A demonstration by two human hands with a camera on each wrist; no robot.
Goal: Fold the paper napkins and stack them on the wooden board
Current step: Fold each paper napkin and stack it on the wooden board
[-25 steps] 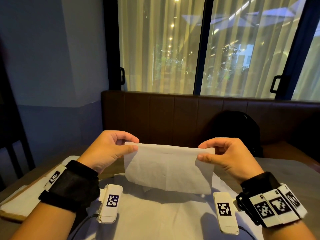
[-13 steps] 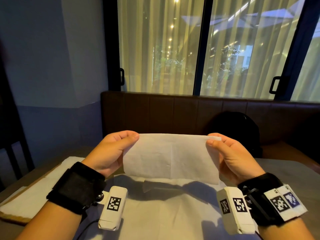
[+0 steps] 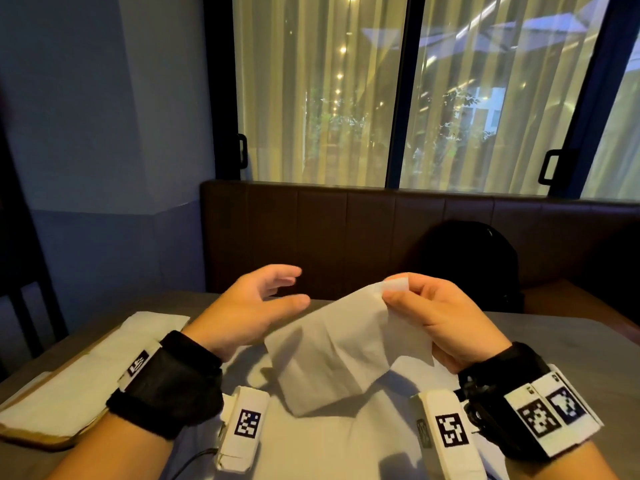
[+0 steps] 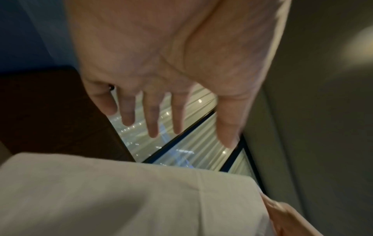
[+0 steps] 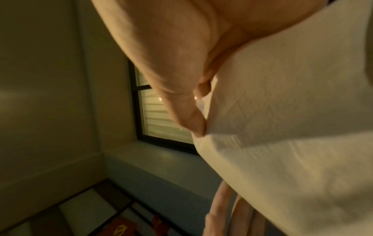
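Napkin (image 3: 341,348) hangs from your right hand (image 3: 440,320), pinched at its top corner, trailing down-left beneath your nearer, empty, spread-fingered left hand (image 3: 246,306).

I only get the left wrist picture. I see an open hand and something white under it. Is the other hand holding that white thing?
Observer: Yes. The right hand pinches a corner of the napkin, which hangs slack above the table.
Child: Does my hand touch it at all?
Observer: No. In the head view the left hand is open beside the napkin, fingers spread, apart from it.
Child: Is there a board anywhere?
Observer: Yes. The wooden board lies at the left edge of the table, with folded napkins already on it.
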